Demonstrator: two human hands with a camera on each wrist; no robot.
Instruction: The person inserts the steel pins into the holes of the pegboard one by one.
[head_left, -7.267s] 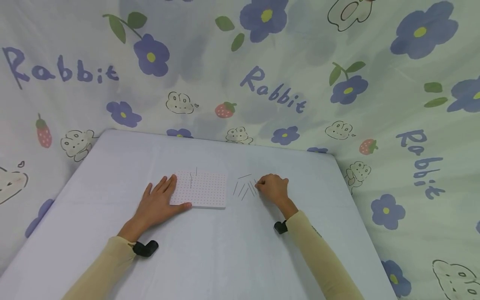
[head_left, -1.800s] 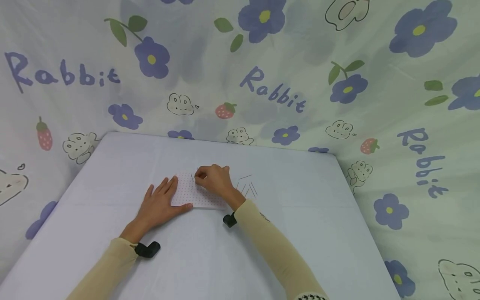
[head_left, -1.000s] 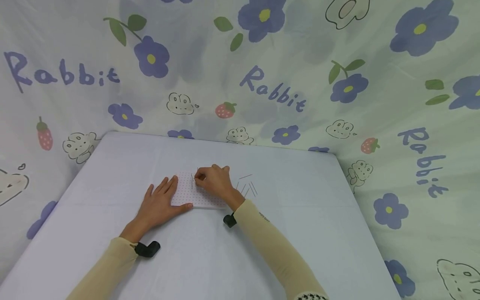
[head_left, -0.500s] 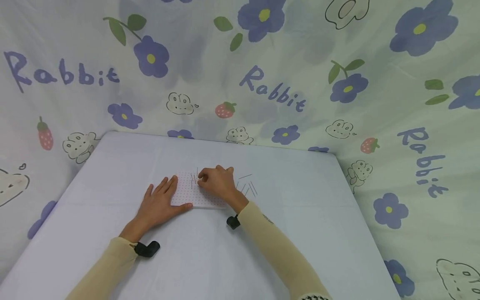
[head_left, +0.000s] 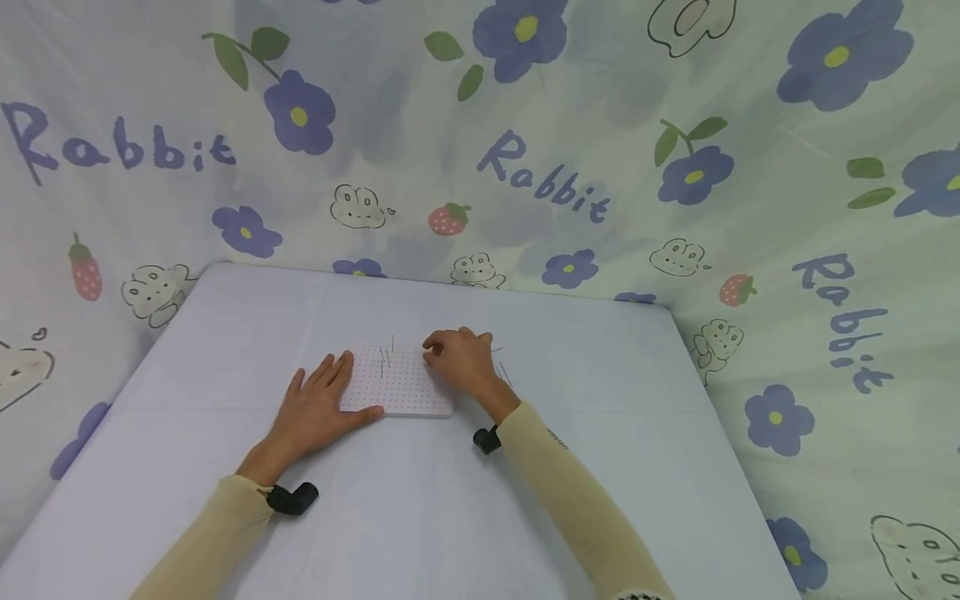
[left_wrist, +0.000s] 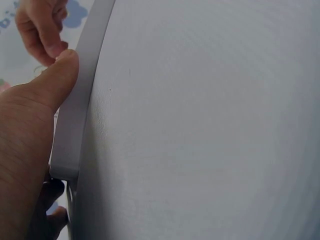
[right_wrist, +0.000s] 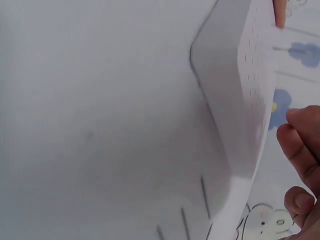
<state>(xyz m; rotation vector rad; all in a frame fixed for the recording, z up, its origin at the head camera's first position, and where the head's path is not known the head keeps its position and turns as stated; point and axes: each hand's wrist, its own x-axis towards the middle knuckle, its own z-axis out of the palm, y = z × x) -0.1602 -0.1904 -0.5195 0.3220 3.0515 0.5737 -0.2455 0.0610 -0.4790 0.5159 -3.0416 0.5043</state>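
Observation:
A white board (head_left: pixel 420 392) dotted with rows of small holes lies on the table. Several thin dark needle-like sticks (head_left: pixel 388 357) stand in its back left part. My left hand (head_left: pixel 311 412) rests on the board's left side, fingers spread, thumb along the front edge. Over the board's back right corner is my right hand (head_left: pixel 465 362), its fingers loosely bent. In the right wrist view, nothing shows between the right thumb and forefinger. Loose sticks (right_wrist: pixel 205 197) lie on the table right of the board, partly covered by the right hand in the head view.
A white cloth covers the table (head_left: pixel 420 508). Behind it hangs a patterned curtain (head_left: pixel 420 142) with flowers and rabbits. A black wrist camera (head_left: pixel 294 498) sits on the left wrist, another (head_left: pixel 487 439) on the right.
My right hand took a stick from the loose group, held it at the board and let go; one more stands there. That hand has moved right. The left hand stays put.

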